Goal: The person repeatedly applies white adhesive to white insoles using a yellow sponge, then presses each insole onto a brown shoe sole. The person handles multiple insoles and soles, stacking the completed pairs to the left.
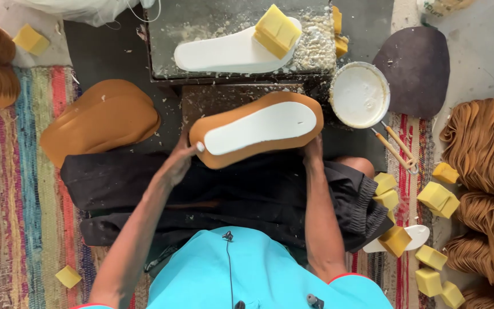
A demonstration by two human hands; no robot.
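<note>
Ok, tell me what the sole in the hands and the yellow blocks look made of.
Sole: tan layer looks like matte foam or rubber sheet with a smooth cut edge; its white inlay seems a softer foam, flat and dull. Yellow blocks: likely sponge foam, with porous-looking faces and blunt corners. Left hand and right hand grip the sole's ends.

Matt tan leather sole [257, 129] with smooth white foam insole [260, 127]; woven cloth rug [12, 189].
</note>
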